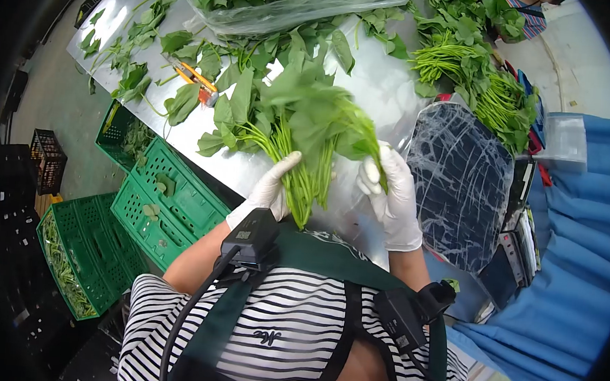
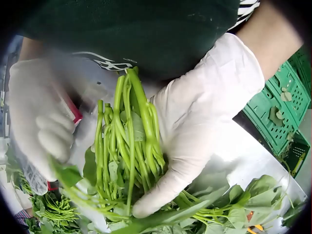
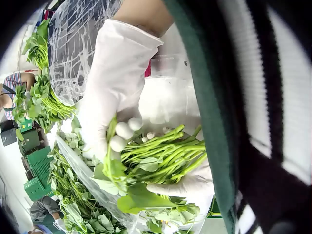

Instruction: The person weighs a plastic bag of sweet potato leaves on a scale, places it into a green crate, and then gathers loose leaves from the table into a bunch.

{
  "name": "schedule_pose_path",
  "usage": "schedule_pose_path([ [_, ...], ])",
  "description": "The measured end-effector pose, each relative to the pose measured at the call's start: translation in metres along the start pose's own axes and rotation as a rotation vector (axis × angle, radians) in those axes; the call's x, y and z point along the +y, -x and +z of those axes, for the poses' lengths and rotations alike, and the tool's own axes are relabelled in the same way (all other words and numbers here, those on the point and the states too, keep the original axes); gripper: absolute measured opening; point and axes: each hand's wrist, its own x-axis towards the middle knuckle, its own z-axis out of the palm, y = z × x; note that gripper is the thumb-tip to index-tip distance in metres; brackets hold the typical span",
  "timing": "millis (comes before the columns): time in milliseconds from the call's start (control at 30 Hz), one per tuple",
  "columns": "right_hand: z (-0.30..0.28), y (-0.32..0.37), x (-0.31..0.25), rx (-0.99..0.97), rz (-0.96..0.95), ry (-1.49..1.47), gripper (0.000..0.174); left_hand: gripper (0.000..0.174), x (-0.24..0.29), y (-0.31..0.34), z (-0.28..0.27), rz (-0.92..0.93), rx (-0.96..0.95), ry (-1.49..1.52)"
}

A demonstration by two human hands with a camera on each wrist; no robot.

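My white-gloved left hand (image 1: 270, 188) grips a bunch of leafy greens (image 1: 302, 180), its thumb laid across the stems. The cut stem ends point toward the apron, and the leaves fan out over the metal table. In the left wrist view the stems (image 2: 126, 141) stand close together against the palm. To the right, my gloved right hand (image 1: 397, 196) pinches a leafy sprig (image 3: 111, 148) between thumb and curled fingers, beside the bunch. The sprig's leaves blur and overlap the bunch in the head view. Loose leafy stems (image 1: 236, 109) lie just beyond the left hand.
An orange-handled tool (image 1: 194, 77) lies among leaves. A clear plastic bag (image 1: 309, 12) of greens is at the back. Stacked bundles (image 1: 492, 97) and a plastic-wrapped dark panel (image 1: 459, 179) stand right. Green crates (image 1: 172, 196) are left; another person (image 1: 529, 15) is at far right.
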Motion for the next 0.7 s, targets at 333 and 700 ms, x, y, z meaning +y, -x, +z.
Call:
schedule_pose_path([
  [333,-0.001,0.000,0.003,0.018,-0.055,-0.111,0.024,0.061,-0.003,-0.001,-0.001,0.011,-0.029,-0.011],
  [700,0.022,0.001,0.003,0.131,-0.543,0.999,0.027,0.059,-0.007,0.001,-0.002,0.043,-0.048,-0.028],
])
